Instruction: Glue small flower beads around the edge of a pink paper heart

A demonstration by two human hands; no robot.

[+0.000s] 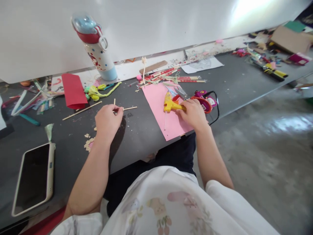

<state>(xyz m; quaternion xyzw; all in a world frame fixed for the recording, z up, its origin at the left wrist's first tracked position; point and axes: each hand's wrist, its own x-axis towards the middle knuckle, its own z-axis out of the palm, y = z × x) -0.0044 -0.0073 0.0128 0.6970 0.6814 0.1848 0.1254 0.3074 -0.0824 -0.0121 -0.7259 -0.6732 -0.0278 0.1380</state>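
Note:
My left hand (109, 119) is closed in a pinch on thin wooden sticks (130, 108) low over the dark table; one stick points right and another upward past the fingertips. Most of their joint is hidden by the fingers. On the right, my right hand (194, 112) is closed round the handle of a yellow glue gun (171, 104), above a pink sheet of paper (156, 104). Beside that hand lie orange-handled scissors (206, 104) and a black cord (218, 109). A longer wooden stick (81, 111) rests left of my left hand.
A water bottle (100, 52) stands at the back. A phone (35, 178) lies near left, close to small wooden-bead pieces (88, 143). Red folded paper (73, 89), yellow-green yarn (94, 94) and patterned stick packets (166, 76) line the back. Pliers (275, 71) lie far right.

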